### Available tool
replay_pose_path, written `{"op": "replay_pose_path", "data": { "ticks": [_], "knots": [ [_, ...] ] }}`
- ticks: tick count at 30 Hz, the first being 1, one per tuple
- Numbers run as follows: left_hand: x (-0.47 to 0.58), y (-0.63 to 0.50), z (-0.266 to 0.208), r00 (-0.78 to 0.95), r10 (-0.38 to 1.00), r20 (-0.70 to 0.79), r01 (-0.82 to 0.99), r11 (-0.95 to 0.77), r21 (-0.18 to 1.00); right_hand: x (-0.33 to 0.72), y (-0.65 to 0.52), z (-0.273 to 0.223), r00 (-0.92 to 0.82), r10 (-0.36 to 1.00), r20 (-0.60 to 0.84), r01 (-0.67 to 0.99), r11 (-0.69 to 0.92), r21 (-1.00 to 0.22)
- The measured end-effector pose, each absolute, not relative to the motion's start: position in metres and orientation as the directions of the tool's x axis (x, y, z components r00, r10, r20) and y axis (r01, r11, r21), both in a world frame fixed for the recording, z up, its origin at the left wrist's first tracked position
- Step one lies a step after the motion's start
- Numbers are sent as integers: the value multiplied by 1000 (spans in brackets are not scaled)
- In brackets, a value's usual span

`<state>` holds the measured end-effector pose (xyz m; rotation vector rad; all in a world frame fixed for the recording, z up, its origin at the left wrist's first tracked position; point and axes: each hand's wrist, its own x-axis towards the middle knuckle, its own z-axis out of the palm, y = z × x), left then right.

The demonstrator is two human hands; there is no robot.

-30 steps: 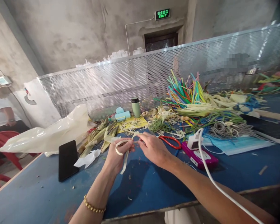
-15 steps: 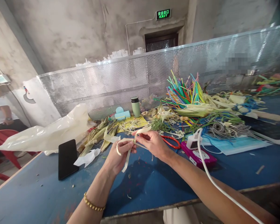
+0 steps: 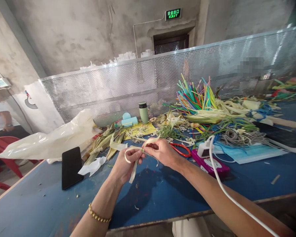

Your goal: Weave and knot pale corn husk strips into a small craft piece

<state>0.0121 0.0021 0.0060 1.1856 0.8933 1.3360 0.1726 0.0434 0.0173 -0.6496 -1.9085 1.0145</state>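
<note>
My left hand [image 3: 126, 164] pinches pale, flat strips [image 3: 133, 172] that look like corn husk; one loops over its fingers and another hangs below. Close against it, my right hand [image 3: 160, 152] has thumb and fingertips closed on the same strips, near where they cross. A loose end curls up above the right fingers. The exact crossing is partly hidden by the fingertips. Both hands are held over the blue table [image 3: 93, 200]. Just beyond the right hand lie scissors with red handles [image 3: 181, 150], partly covered by it.
A black phone [image 3: 71, 168] and white scrap [image 3: 92, 166] lie left, near dried husks [image 3: 98, 146] and a plastic bag [image 3: 61, 138]. A green bottle [image 3: 143, 113] stands behind. Coloured pipe cleaners [image 3: 196, 95], cords [image 3: 236, 136], a mask [image 3: 254, 154] and a purple device with white cable [image 3: 217, 166] are right.
My right hand has shifted slightly, its fingers drawn in closer to the left fingertips. The short strip end below it has moved a little left. Both hands keep hold of the strips.
</note>
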Motion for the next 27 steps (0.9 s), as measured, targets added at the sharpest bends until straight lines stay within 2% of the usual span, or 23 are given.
{"op": "replay_pose_path", "data": {
  "ticks": [4, 8, 14, 18, 23, 27],
  "knots": [
    [13, -1, 11, 122, 978, 169, -254, -134, 958, 175, 40, 25, -524, 783, 336, 6, 398, -917],
    [12, -4, 13, 173, 971, 167, -239, -124, 963, 178, 38, 28, -596, 746, 296, -43, 339, -940],
    [13, -2, 11, 156, 977, 146, -242, -106, 965, 176, 37, 25, -556, 779, 290, -8, 344, -939],
    [15, -1, 9, 125, 986, 114, -182, -90, 979, 175, 40, 22, -517, 785, 341, 60, 430, -901],
    [16, -3, 6, 177, 981, 84, -120, -63, 991, 175, 45, 17, -519, 761, 389, 171, 538, -826],
    [15, -3, 6, 217, 973, 80, -129, -53, 990, 175, 47, 17, -504, 798, 330, 121, 443, -888]
  ]
}}
